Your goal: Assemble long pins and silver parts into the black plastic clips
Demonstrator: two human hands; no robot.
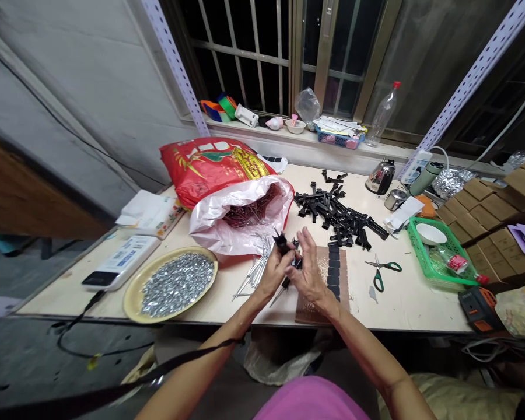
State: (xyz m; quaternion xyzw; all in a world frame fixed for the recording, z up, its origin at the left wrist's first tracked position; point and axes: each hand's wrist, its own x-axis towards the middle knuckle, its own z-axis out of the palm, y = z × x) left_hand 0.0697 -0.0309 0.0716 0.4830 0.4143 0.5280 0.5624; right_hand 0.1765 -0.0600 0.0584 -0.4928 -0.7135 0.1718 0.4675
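My left hand (275,269) is closed around a small black plastic piece (282,242) held upright above the table edge. Against it, my right hand (308,268) has its fingers partly spread and touches the same piece; a thin metal pin (280,291) pokes out below the two hands. Loose metal pins (254,269) lie on the table just left of my hands. Under my right hand lies a brown board (324,303) with a row of black pieces (333,269) on it.
A pile of black plastic parts (339,214) lies behind my hands. A yellow dish (133,294) holds small silver parts. Also here: a white plastic bag (227,224), a red bag (210,166), green-handled scissors (382,269), a green basket (429,265), a kettle (380,177), and cardboard boxes (485,216).
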